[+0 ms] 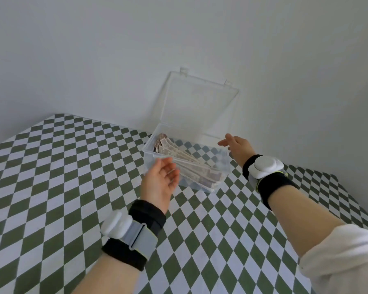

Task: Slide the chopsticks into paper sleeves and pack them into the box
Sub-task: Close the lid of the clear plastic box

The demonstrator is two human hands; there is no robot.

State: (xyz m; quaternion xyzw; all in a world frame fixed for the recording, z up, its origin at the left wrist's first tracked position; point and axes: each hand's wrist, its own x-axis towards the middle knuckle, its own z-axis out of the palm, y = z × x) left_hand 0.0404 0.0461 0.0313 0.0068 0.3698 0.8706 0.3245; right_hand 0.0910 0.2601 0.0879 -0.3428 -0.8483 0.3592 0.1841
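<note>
A clear plastic box (186,160) stands on a table covered with a green and white checkered cloth (51,177), close to the white wall (115,49). Its transparent hinged lid (200,107) is open and stands up, leaning back toward the wall. Inside the box lies a bundle of chopsticks in paper sleeves (189,166); the sleeves are beige with a printed pattern, and they lie along the left and near part of the box, from the far left corner to the near right corner. The other part of the box floor is bare, and the checkered cloth shows through it. The left hand (160,181) is at the near left side of the box, with the palm turned up and toward the right. Its fingers (170,168) are open, a little curved and slightly apart, and they hold nothing; the fingertips are at the near wall of the box, but I cannot tell if they touch it. The right hand (236,148) is over the right rim of the box, seen from the back. Its fingers (222,142) are stretched out loosely toward the box and hold nothing. Each wrist has a black band with a white round device (263,166) on it, and a white sleeve (338,262) is pushed up on the right forearm.
</note>
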